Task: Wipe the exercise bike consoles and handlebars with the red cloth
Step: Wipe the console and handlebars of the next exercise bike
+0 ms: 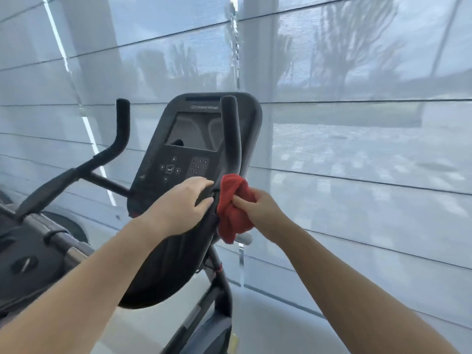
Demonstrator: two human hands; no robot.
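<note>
Fingers [241, 200] of our right hand [259, 213], seen from the head view, pinch the bunched red cloth [233, 213] with the thumb on top. They hold it against the base of the right handlebar [231, 129], which rises upright just above them. Our right arm reaches in from the lower right.

Just left of the cloth, our left hand [182, 203] grips the lower right edge of the console [178, 154]. Its fingers [201, 183] curl over the top with the thumb beneath, and the forearm comes from the lower left. Beyond those fingers sit the keypad [198, 166] and the dark screen [194, 131].

We count two hands, one cloth, one console and two handlebars. The left handlebar [122, 123] stands well apart, left of both hands.
</note>
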